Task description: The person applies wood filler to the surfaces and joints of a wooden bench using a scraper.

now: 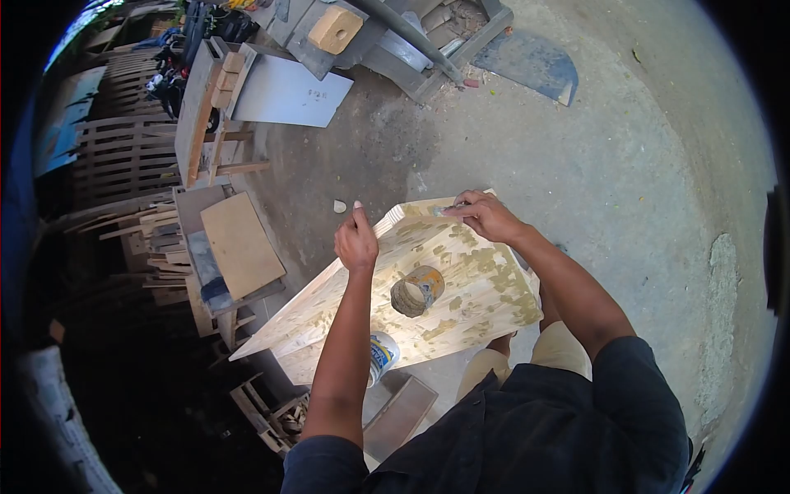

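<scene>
Bare concrete floor is lying open to the right of the wooden panel, while pallets and stacked boards are crowding its left side. Its long axis is running from lower left to upper right, with the far corner pointing away from the person. Right hand is pinching a small scraper at that corner. Left hand is resting half-curled on the left edge. A putty can is sitting mid-panel.

Pale wooden panel blotched with filler, tilted; open tin on it between both grips, concrete floor beyond.
</scene>
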`<state>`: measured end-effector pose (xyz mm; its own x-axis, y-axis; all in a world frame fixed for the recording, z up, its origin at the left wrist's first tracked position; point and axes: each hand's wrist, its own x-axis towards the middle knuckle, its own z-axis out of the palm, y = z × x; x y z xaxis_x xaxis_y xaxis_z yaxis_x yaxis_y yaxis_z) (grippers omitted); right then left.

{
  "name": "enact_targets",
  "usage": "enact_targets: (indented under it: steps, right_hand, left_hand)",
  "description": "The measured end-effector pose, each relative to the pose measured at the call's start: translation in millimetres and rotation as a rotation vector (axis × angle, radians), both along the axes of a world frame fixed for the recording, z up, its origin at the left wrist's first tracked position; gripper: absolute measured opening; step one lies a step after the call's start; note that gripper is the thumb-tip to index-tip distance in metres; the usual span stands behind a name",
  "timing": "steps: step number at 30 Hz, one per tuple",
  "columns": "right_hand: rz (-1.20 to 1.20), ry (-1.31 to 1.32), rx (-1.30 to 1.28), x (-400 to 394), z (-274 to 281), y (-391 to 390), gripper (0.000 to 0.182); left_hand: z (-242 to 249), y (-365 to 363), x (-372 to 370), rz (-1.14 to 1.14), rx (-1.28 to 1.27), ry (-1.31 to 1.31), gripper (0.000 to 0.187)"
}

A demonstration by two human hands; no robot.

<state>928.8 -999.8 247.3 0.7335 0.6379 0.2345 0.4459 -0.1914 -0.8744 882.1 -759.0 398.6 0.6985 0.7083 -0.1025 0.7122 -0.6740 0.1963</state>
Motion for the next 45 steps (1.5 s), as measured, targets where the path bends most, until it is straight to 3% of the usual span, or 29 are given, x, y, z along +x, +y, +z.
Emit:
enact_targets:
  steps: [3,5,8,12,18,20,21,23,24,26,34,40,42,45]
  right_hand:
    - [0.090,0.090,-0.081,2,-22,-12,0.037]
    - [0.144,0.150,-0.287,1,-28,-19,0.037]
    - [0.045,0.294,-0.089,3,-24,-16,0.038]
    - [0.010,0.198,0.017,8,-3,-2,0.038]
    - [0.104,0.111,-0.276,0,-36,-7,0.039]
    - [-0.012,0.511,-0.079,-10,-45,-9,0.036]
    - [-0.010,0.511,-0.079,-13,-44,-8,0.036]
    - [-0.130,1.200,0.158,-21,-38,-1,0.038]
    - [-0.127,1.204,0.158,-26,-37,4,0.038]
    - [-0.165,1.334,0.412,-34,-33,14,0.045]
    - [-0.216,1.347,0.398,-49,-24,31,0.045]
    - [-0.222,1.254,0.250,-51,-28,32,0.044]
    - [-0.213,0.973,0.164,-54,-41,36,0.043]
    - [-0.184,0.816,0.013,-54,-51,31,0.042]
  left_hand:
    - [-5,3,-1,-0.029,-0.001,-0.070,0.063]
    - [-6,4,-1,-0.028,0.000,-0.068,0.063]
    - [-6,4,-1,-0.029,0.001,-0.059,0.064]
    - [-4,3,-2,-0.031,-0.007,-0.052,0.064]
    - [-7,6,-2,-0.026,-0.007,-0.058,0.064]
    - [-9,6,-2,-0.020,-0.006,-0.065,0.064]
    - [-9,7,-2,-0.012,-0.003,-0.070,0.064]
    - [-10,7,-2,-0.019,-0.007,-0.068,0.063]
    - [-9,7,-3,-0.029,-0.010,-0.066,0.063]
    - [-9,7,-2,-0.025,-0.011,-0.065,0.063]
    - [-8,5,-2,-0.030,-0.001,-0.076,0.062]
    - [-8,5,-2,-0.027,0.007,-0.077,0.062]
    - [-10,5,-3,-0.021,0.011,-0.089,0.062]
    - [-7,3,-2,-0.022,0.005,-0.071,0.062]
